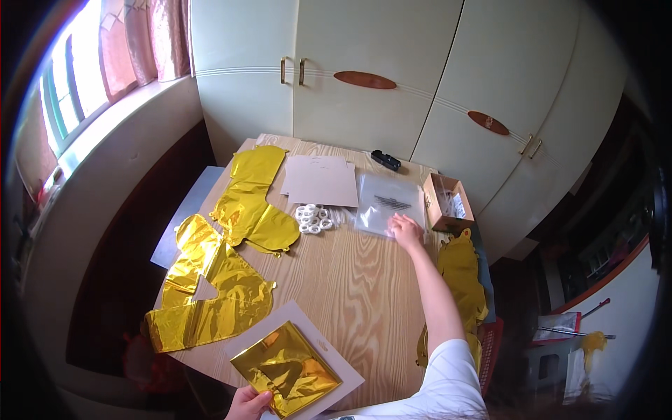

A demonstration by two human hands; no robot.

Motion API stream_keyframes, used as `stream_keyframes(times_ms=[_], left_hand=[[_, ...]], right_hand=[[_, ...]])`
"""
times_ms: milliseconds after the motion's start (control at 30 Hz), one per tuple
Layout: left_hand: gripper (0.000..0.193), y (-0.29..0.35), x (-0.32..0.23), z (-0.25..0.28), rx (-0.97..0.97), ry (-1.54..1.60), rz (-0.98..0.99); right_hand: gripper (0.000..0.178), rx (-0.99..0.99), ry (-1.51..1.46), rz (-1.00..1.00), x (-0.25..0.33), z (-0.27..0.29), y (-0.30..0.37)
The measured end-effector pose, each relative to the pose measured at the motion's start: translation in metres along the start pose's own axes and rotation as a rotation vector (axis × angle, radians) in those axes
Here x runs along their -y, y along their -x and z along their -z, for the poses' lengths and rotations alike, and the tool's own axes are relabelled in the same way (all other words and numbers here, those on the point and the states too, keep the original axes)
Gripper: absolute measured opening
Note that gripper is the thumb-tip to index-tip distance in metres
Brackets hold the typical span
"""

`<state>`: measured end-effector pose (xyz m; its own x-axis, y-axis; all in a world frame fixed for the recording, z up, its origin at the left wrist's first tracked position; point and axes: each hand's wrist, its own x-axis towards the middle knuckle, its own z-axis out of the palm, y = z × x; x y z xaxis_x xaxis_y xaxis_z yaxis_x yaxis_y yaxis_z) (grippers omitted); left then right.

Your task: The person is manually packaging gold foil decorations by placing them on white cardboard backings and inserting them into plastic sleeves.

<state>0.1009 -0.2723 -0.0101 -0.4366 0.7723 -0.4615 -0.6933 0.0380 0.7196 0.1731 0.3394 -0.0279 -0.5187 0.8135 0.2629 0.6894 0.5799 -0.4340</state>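
Near the front edge of the table, my left hand (250, 404) is closed on a folded gold foil balloon (287, 360) lying against a pale card (344, 374), with the thumb on top of the foil. My right hand (407, 229) reaches far across and rests with fingers stretched out on the near right corner of a stack of clear plastic bags (385, 192). Two flat gold foil balloons, one far (255, 203) and one nearer (231, 280), spread over the left side. White ribbon rolls (313, 218) lie left of the bags.
Behind the rolls sits a stack of pale cards (320, 180). A black object (386, 160) lies at the back edge. An open cardboard box (448, 203) stands at the right, with more gold foil balloons (462, 276) nearer me. Cabinets (364, 42) rise behind the table (350, 280).
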Motion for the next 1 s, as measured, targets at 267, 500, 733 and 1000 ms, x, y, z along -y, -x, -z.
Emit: stream_keyframes(times_ms=[267, 500, 733, 1000], left_hand=[[0.016, -0.001, -0.006, -0.019, 0.034, 0.028, -0.034], [0.026, -0.014, 0.002, -0.027, 0.189, -0.03, 0.081], [0.027, -0.017, 0.004, -0.035, 0.208, -0.145, 0.318], [0.026, -0.018, -0.014, -0.042, 0.074, -0.146, 0.184]], right_hand=[[0.03, 0.16, 0.2, 0.14, 0.094, 0.066, 0.083], [0.017, 0.242, 0.409, 0.603, 0.111, 0.052, 0.185], [0.022, 0.186, 0.219, 0.691, 0.137, 0.062, 0.22], [0.008, 0.164, 0.162, 0.786, 0.149, 0.064, 0.241]])
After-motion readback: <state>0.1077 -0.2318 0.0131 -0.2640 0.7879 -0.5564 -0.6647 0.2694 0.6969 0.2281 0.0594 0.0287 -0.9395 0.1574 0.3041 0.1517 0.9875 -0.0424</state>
